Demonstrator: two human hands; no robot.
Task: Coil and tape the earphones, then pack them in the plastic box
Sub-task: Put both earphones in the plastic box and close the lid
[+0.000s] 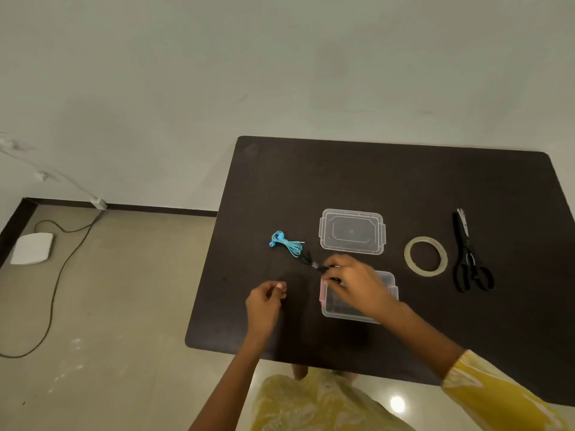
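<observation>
My right hand (pixel 354 283) pinches the black earphones (pixel 314 264) above the clear plastic box (pixel 385 279) on the dark worktop (pixel 404 181); my left hand (pixel 266 301) hovers loosely curled, holding nothing; coiled blue earphones (pixel 287 244) lie just beyond; the clear lid (pixel 352 231), tape roll (pixel 425 256) and black scissors (pixel 468 253) lie farther right.

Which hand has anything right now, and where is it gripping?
The right hand pinches the black earphones at the end nearest the plastic box. The left hand holds nothing visible.

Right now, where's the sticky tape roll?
In the head view the tape roll lies flat on the right part of the dark table, between the clear lid and the black scissors.
</observation>
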